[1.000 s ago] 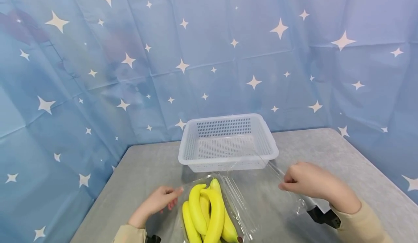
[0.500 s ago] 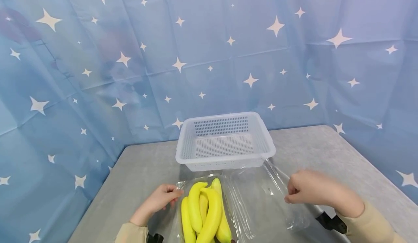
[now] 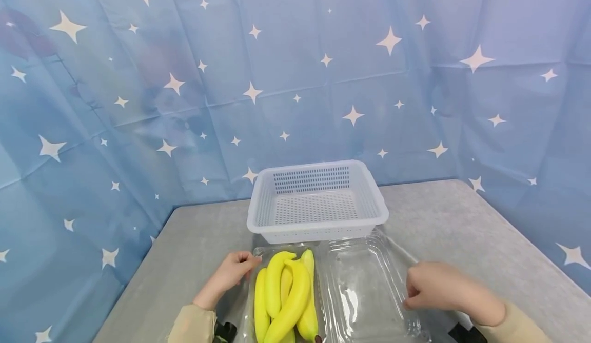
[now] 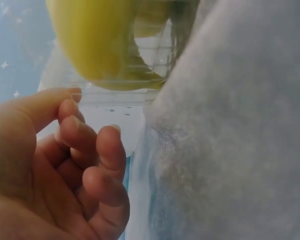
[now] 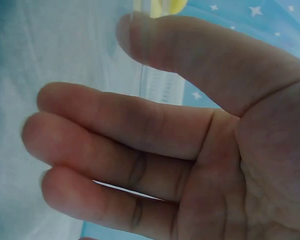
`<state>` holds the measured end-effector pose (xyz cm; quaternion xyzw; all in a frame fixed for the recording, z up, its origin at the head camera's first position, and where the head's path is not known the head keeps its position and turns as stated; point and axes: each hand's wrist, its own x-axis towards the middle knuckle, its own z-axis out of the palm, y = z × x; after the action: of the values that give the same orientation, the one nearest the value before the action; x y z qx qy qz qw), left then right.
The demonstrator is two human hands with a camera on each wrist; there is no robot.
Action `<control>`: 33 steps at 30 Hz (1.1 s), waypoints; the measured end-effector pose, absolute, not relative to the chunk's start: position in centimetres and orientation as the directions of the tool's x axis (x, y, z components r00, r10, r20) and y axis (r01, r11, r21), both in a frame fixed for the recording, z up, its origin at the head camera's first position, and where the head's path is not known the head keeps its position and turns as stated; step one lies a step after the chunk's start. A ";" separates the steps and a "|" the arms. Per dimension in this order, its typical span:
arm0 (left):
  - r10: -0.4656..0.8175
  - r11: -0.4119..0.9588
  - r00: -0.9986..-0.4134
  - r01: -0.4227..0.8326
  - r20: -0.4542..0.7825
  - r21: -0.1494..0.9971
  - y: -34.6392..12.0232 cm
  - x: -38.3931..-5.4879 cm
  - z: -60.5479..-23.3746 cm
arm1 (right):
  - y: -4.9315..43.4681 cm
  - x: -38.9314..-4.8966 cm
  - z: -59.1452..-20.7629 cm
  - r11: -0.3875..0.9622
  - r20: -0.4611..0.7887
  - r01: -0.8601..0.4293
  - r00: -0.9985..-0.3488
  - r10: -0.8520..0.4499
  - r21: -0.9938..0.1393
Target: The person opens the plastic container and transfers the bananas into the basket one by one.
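Note:
A clear plastic clamshell box lies unfolded on the grey table, its base (image 3: pixel 250 307) on the left and its lid (image 3: pixel 365 302) spread flat on the right. Several yellow bananas (image 3: pixel 295 299) fill the base. At the base's back left corner, my left hand (image 3: pixel 231 274) pinches the rim between thumb and forefinger; its other fingers curl loosely in the left wrist view. My right hand (image 3: pixel 445 289) is at the lid's right edge. In the right wrist view, its thumb touches the clear plastic, while the fairly straight fingers (image 5: pixel 110 150) stand apart from the thumb.
Behind the box stands a white perforated plastic basket (image 3: pixel 318 209) with nothing in it, its front close to the lid's back edge. A blue curtain with white stars (image 3: pixel 277 76) hangs behind the grey table (image 3: pixel 429 215).
The lid has gone down from a raised, tilted position to flat on the right, with my right hand lowering alongside it. My left hand has come onto the base's rim.

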<state>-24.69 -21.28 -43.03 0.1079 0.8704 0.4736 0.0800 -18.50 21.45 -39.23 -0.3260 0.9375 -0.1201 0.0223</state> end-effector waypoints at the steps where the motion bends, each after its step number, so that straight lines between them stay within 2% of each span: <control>1: 0.262 0.528 -0.964 0.117 -0.030 0.841 -21.1 -24.6 -42.6 | 21.4 -18.5 -39.3 0.764 0.036 -0.599 -0.792 -0.609 -0.239; 7: 0.243 0.523 -0.970 0.125 -0.006 0.843 -21.0 -24.9 -42.2 | 21.0 -19.0 -39.9 0.781 0.009 -0.573 -0.808 -0.589 -0.248; 17: 0.175 0.499 -0.985 0.086 -0.003 0.862 -22.1 -27.5 -45.7 | 20.7 -20.3 -40.9 0.784 -0.065 -0.536 -0.812 -0.580 -0.312; 23: 0.155 0.490 -0.988 0.062 -0.016 0.870 -22.1 -28.0 -46.1 | 20.7 -20.8 -41.3 0.777 -0.096 -0.532 -0.801 -0.591 -0.337; 33: 0.138 0.399 -0.987 -0.020 -0.082 0.917 -21.7 -28.4 -46.8 | 20.5 -21.1 -42.2 0.820 -0.163 -0.488 -0.820 -0.548 -0.301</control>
<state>-28.38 -21.68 -46.82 0.0355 0.8333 0.5469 0.0723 -21.06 20.53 -42.16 -0.2738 0.9460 -0.1236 0.1217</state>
